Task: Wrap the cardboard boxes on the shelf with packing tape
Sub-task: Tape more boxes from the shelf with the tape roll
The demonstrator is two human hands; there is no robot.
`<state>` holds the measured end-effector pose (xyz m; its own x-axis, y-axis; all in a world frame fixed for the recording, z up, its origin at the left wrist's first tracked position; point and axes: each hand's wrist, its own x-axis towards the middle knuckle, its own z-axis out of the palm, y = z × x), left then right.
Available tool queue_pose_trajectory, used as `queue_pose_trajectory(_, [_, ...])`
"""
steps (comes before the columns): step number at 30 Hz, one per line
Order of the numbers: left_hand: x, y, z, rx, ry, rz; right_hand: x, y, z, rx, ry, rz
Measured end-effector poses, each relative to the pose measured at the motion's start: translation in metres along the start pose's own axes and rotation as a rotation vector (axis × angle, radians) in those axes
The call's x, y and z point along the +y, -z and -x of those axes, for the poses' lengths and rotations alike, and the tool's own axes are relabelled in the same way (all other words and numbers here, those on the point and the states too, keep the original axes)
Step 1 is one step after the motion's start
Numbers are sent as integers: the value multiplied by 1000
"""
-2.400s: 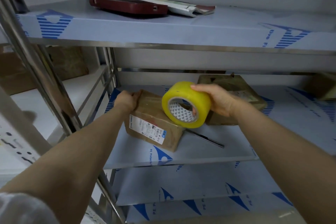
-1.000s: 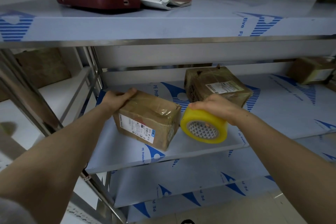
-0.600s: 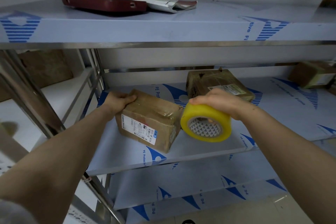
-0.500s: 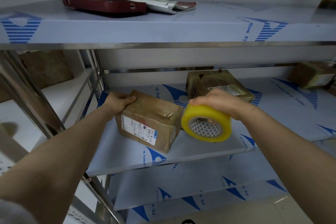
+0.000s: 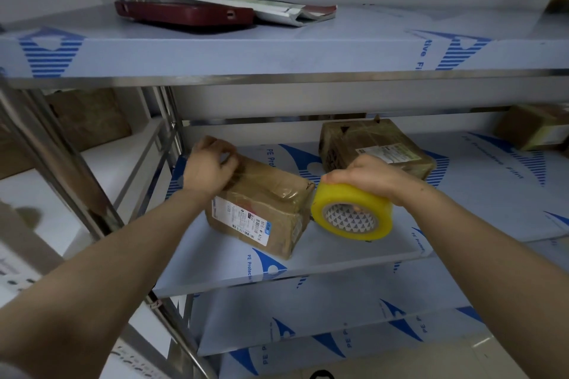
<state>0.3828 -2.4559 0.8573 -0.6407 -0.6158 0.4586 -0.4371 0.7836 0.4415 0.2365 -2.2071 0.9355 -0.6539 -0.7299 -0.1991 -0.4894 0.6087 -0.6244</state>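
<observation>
A brown cardboard box (image 5: 271, 206) with a white shipping label lies on the middle shelf (image 5: 338, 258), glossy with tape. My left hand (image 5: 209, 168) rests on its far left top corner, fingers curled over the edge. My right hand (image 5: 369, 175) grips a yellow roll of packing tape (image 5: 351, 212) from above, right beside the box's right end and just above the shelf. A second taped box (image 5: 369, 144) sits behind the roll.
A third box (image 5: 532, 129) stands at the far right of the same shelf. On the upper shelf (image 5: 277, 52) lie a dark red case (image 5: 184, 14) and a paper packet (image 5: 283, 9). Steel uprights (image 5: 77, 169) stand to the left, with lower shelves beneath.
My left hand has shifted along the box's far left corner, fingers now curled over the top edge. The tape roll stays beside the box's right end, barely moved.
</observation>
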Motion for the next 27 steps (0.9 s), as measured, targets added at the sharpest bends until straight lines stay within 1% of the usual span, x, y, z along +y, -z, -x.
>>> queue_pose_trajectory(3, [15,4,14,-79,-243,97,-2,-1,-2,7,13,3])
queue_pose_trajectory(5, [19,5,22,-124,-402,68,-2,-1,-3,5,16,12])
queue_pose_trajectory(7, [17,2,26,-172,-483,28,-2,-1,-4,2,14,16])
queue_pose_trajectory(10, [12,-3,31,-246,-470,-23,-3,-1,-3,-7,16,2])
queue_pose_trajectory(13, [9,-5,32,-265,-391,-63,-4,0,-2,-7,21,9])
queue_pose_trajectory(17, [17,-5,28,-317,-350,-87,-2,-1,-3,-10,11,13])
queue_pose_trajectory(21, [20,-4,27,-342,-295,-184,1,-4,-4,-2,-1,35])
queue_pose_trajectory(27, [28,-4,21,-385,-238,-260,6,-8,-6,4,-15,53])
